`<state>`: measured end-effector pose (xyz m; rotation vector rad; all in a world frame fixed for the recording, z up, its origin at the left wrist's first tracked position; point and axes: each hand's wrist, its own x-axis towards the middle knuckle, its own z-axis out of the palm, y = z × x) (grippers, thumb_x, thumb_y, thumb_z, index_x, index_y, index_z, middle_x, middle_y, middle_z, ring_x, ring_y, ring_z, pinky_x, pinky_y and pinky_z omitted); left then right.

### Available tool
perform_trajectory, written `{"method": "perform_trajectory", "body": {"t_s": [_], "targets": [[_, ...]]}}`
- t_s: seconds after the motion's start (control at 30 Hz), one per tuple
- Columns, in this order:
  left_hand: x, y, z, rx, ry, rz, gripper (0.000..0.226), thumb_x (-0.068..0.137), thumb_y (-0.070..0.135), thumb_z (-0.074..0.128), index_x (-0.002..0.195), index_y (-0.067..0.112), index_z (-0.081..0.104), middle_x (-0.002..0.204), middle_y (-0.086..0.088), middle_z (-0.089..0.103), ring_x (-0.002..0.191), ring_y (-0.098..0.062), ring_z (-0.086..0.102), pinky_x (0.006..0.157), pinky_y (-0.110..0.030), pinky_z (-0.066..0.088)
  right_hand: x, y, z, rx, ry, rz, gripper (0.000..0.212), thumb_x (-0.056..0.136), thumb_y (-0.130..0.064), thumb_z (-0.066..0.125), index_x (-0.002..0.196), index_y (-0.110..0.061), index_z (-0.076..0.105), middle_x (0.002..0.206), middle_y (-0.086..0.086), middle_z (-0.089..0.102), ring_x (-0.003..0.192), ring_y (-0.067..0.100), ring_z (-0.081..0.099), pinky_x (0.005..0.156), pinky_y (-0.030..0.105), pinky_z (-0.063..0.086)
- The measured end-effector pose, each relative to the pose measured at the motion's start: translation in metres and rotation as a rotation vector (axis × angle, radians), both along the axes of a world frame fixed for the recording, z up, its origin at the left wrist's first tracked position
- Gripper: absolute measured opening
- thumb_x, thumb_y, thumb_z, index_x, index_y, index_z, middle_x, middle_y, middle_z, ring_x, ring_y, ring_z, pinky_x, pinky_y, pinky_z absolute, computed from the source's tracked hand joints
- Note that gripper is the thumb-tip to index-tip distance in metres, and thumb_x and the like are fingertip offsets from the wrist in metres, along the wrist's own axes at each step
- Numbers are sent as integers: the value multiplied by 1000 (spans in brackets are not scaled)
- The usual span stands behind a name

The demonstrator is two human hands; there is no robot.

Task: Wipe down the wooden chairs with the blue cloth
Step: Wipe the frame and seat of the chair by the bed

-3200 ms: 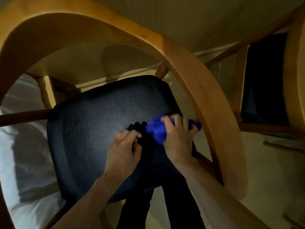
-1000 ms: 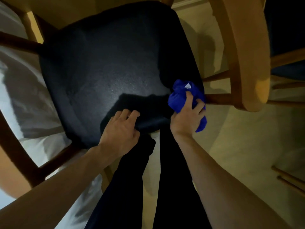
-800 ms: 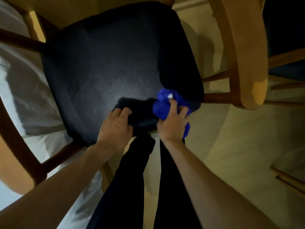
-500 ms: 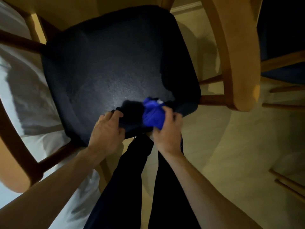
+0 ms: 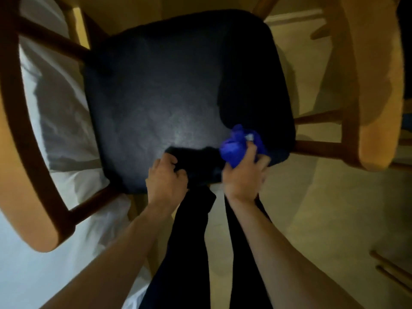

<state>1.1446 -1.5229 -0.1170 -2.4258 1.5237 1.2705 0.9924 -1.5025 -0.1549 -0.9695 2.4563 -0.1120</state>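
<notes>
A wooden armchair with a black padded seat (image 5: pixel 169 90) fills the view from above. Its curved wooden arms run down the left side (image 5: pixel 29 157) and the right side (image 5: pixel 374 121). My right hand (image 5: pixel 244 177) grips the bunched blue cloth (image 5: pixel 236 148) and presses it on the seat's front right corner. My left hand (image 5: pixel 166 179) rests on the seat's front edge with its fingers curled over the padding. Both forearms reach in from the bottom.
My dark trouser legs (image 5: pixel 189 241) stand right in front of the seat. White bedding (image 5: pixel 73 192) lies under and left of the chair. Pale floor (image 5: pixel 323 219) spreads to the right. Wooden rails of a second chair (image 5: pixel 392 273) show at the lower right.
My right hand slid the blue cloth left along the seat's front edge, then back right towards the front right corner. My left hand stayed on the front edge. The view shifted slightly.
</notes>
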Motion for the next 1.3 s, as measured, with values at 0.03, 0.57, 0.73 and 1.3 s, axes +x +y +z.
{"method": "perform_trajectory", "body": {"t_s": [0.03, 0.57, 0.73, 1.3], "targets": [[6, 6, 1, 6, 8, 91, 27, 85, 6, 55, 111, 9, 54, 111, -11, 56, 102, -28, 54, 93, -39, 43, 22, 0, 2, -3, -9, 74, 76, 74, -29, 70, 142, -31, 35, 127, 14, 38, 109, 41, 44, 85, 47, 47], [122, 92, 25, -55, 24, 327, 37, 95, 11, 50, 129, 24, 52, 129, -6, 58, 116, -27, 55, 96, -46, 47, 221, 25, 8, 167, -490, 396, 76, 79, -28, 70, 138, -37, 23, 137, 9, 27, 120, 34, 36, 93, 48, 46], [130, 98, 33, -33, 13, 323, 61, 86, -10, 44, 139, 21, 50, 147, -5, 42, 133, -26, 40, 110, -39, 35, 186, 12, 7, 157, -792, 448, 67, 83, -21, 67, 141, -35, 36, 123, -1, 39, 115, 25, 49, 97, 31, 39], [-31, -43, -1, -138, 6, -504, 73, 90, 27, 50, 154, 30, 15, 159, -6, 21, 147, -25, 14, 114, -40, 24, -144, -129, 23, 215, -104, 275, 93, 84, -42, 72, 155, -27, 14, 142, 15, 41, 124, 37, 47, 101, 37, 40]]}}
